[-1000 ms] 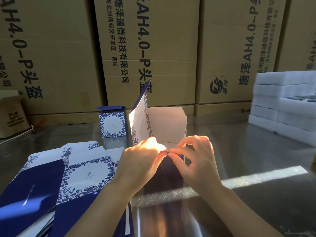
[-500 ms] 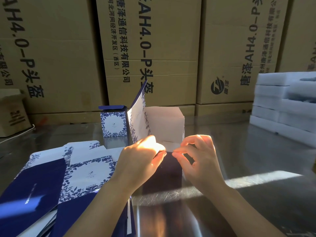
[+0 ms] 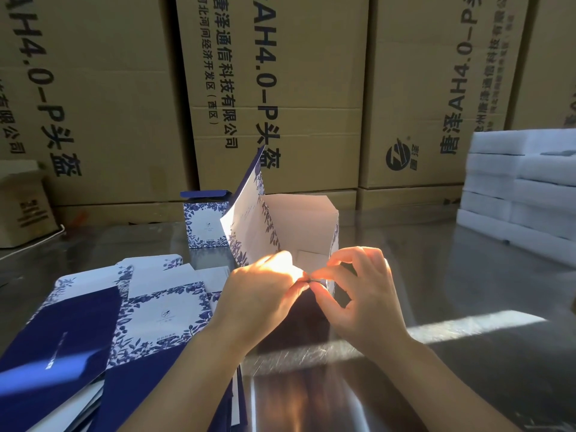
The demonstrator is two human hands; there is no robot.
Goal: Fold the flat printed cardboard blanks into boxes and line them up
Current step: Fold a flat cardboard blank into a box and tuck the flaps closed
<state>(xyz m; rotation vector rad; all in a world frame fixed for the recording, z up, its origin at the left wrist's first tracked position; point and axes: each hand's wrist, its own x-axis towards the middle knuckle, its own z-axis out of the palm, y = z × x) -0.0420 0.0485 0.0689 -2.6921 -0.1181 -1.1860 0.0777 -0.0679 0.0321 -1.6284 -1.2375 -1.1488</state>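
Observation:
A half-folded blue-and-white floral box [image 3: 296, 226] stands upright on the table in front of me, its white inside facing me and one flap sticking up at the left. My left hand [image 3: 265, 294] and my right hand [image 3: 358, 291] meet at its near top edge, each pinching the cardboard there between thumb and fingers. A finished small box [image 3: 205, 222] stands behind it to the left. A fanned pile of flat printed blanks [image 3: 124, 322] lies at my left.
Tall brown shipping cartons [image 3: 280, 88] wall off the back of the glossy table [image 3: 467, 291]. White foam slabs [image 3: 523, 188] are stacked at the right. A small brown carton [image 3: 21, 204] sits at the far left.
Both hands stay at the box's near edge; the fingertips parted slightly, then closed together again. The upright flap and box shifted a little.

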